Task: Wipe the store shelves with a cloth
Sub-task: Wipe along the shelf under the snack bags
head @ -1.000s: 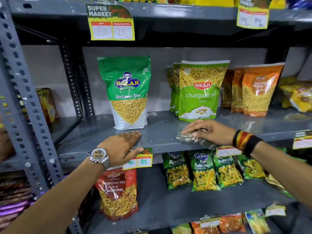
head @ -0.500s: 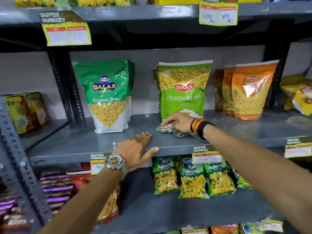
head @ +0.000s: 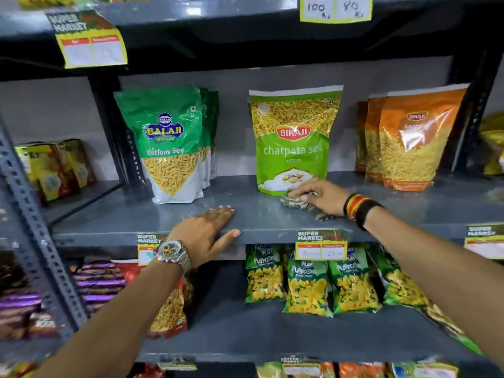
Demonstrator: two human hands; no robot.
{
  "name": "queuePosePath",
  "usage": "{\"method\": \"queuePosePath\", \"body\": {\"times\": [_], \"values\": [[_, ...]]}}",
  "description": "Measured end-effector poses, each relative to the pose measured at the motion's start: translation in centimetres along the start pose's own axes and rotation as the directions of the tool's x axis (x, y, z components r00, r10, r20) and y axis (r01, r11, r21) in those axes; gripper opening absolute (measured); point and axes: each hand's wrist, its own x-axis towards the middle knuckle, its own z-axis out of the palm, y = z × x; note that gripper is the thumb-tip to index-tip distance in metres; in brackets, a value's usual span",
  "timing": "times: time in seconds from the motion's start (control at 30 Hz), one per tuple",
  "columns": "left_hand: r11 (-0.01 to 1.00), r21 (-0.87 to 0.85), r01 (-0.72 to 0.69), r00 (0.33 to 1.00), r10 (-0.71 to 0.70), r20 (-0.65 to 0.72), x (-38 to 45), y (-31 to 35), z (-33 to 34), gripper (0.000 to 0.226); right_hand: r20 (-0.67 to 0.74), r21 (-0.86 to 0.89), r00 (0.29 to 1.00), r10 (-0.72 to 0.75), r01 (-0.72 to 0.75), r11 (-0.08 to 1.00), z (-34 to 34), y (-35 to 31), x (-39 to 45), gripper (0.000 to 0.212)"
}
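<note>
A grey metal shelf [head: 253,214] runs across the middle of the head view. My right hand [head: 320,196] presses a crumpled dark patterned cloth [head: 297,204] onto the shelf, right in front of the light green Bikaji chatpata sev bag [head: 293,137]. My left hand [head: 207,231] lies flat on the shelf's front edge, fingers apart, thumb hooked over the lip, holding nothing. A watch sits on that wrist; bands circle the right wrist.
A dark green Balaji sev bag [head: 169,143] stands left on the shelf, orange Bikaji bags [head: 409,140] right. Puffcorn packets [head: 308,282] fill the shelf below. Price tags [head: 321,245] hang on the edges. A perforated grey upright [head: 30,222] is at left.
My right hand has slid the cloth back from the shelf's front edge to the foot of the chatpata sev bag. My view has shifted left; the left hand stays on the edge.
</note>
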Motion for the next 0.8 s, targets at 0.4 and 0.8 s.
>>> {"method": "queuePosePath", "body": {"times": [0.4,0.8], "values": [[0.999,-0.004,-0.049,0.999,0.049,-0.025,-0.4,2.4,-1.0,0.099,-0.090,0.128,0.995,0.054,-0.042,0.991,-4.1,-4.0,-6.8,0.028],[0.999,0.022,-0.028,0.999,0.028,-0.030,4.4,6.7,0.4,0.091,0.059,-0.017,0.996,0.067,-0.066,0.998,-1.4,2.1,1.1,0.028]]}}
